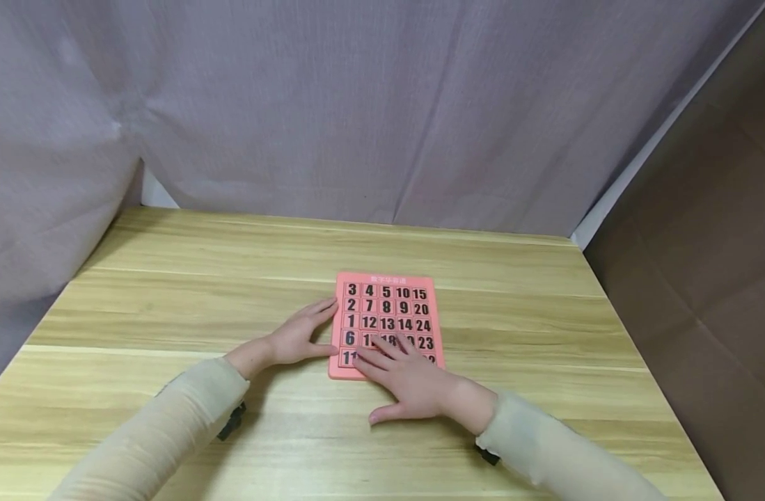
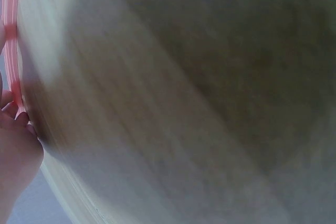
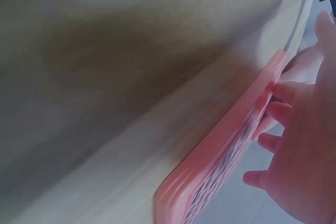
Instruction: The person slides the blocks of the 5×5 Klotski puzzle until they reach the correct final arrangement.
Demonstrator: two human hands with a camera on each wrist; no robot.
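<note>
A pink sliding number puzzle (image 1: 388, 323) lies flat on a light wooden table, a little right of centre, its long side running away from the person. Black numerals sit on square tiles in a five-column grid, with 3, 4, 5, 10 and 15 across the far row and a line of pale lettering on the rim above them. The left hand (image 1: 297, 335) rests open against the board's left edge. The right hand (image 1: 407, 379) lies flat over the near rows, its fingers spread across the tiles there, covering several numerals.
</note>
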